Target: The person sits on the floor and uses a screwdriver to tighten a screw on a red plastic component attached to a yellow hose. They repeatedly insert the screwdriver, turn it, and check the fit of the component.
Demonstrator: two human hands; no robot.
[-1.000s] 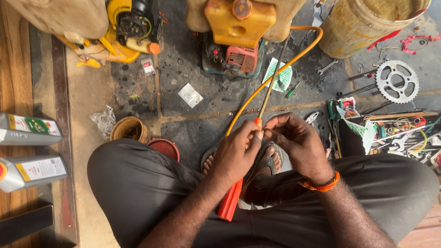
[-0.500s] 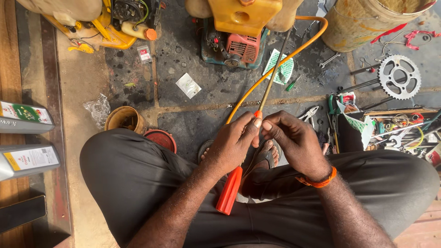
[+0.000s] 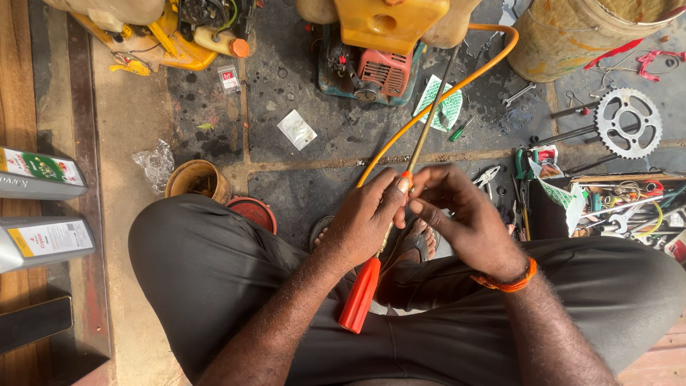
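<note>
My left hand (image 3: pixel 364 221) grips a sprayer wand just above its orange handle (image 3: pixel 359 294), which slants down over my lap. A thin metal lance (image 3: pixel 434 111) runs up from the grip toward the machines. An orange hose (image 3: pixel 457 86) curves from the same joint up to the right and back. My right hand (image 3: pixel 464 214) pinches the joint where the hose and lance meet the handle, its fingertips touching my left thumb. An orange band sits on my right wrist. My sandalled foot (image 3: pixel 418 243) shows under the hands.
A yellow engine sprayer (image 3: pixel 379 43) and another yellow machine (image 3: pixel 171 28) stand ahead. A sprocket (image 3: pixel 629 121), spanners and a full toolbox (image 3: pixel 622 204) lie right. A drum (image 3: pixel 572 36) stands far right. Small tins (image 3: pixel 200 182) and oil cans (image 3: pixel 43 236) are left.
The view has drifted slightly, so the scene sits a little lower and rightwards. My hands stay together at the wand joint, with small finger movement only.
</note>
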